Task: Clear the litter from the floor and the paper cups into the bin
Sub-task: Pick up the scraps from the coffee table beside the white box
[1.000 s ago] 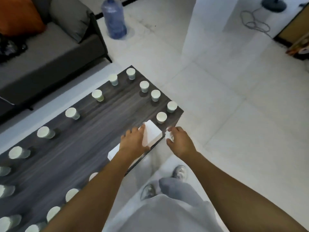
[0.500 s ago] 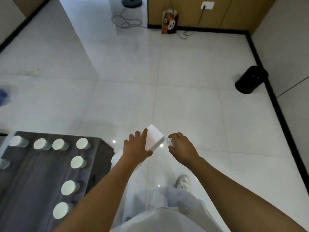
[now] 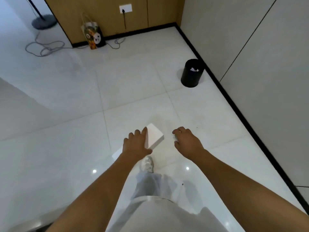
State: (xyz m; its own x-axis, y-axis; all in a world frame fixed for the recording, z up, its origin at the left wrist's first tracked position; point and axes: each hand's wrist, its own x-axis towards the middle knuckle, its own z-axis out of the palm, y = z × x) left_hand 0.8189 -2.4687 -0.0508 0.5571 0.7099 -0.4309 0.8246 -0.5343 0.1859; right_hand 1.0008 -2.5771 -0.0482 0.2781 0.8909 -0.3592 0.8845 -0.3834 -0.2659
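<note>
Two hands [image 3: 136, 145] [image 3: 188, 142], white box [image 3: 154, 136] tilted

White box [image 3: 154, 137] under the fingers of the left hand [image 3: 136, 146]; a white scrap [image 3: 175, 137] shows at the fingertips of the right hand [image 3: 188, 143]. Floor [image 3: 133, 91] of glossy white tiles with thin grey joints. Ahead of the right fingers, black bin [image 3: 192, 73] with white paper inside. Black skirting [image 3: 234, 104]. Far ahead of the left fingers, a printed bag [image 3: 92, 36], orange and black with a panda face. Trousers [image 3: 147, 183] pale grey, shoe [image 3: 147, 164] white.
</note>
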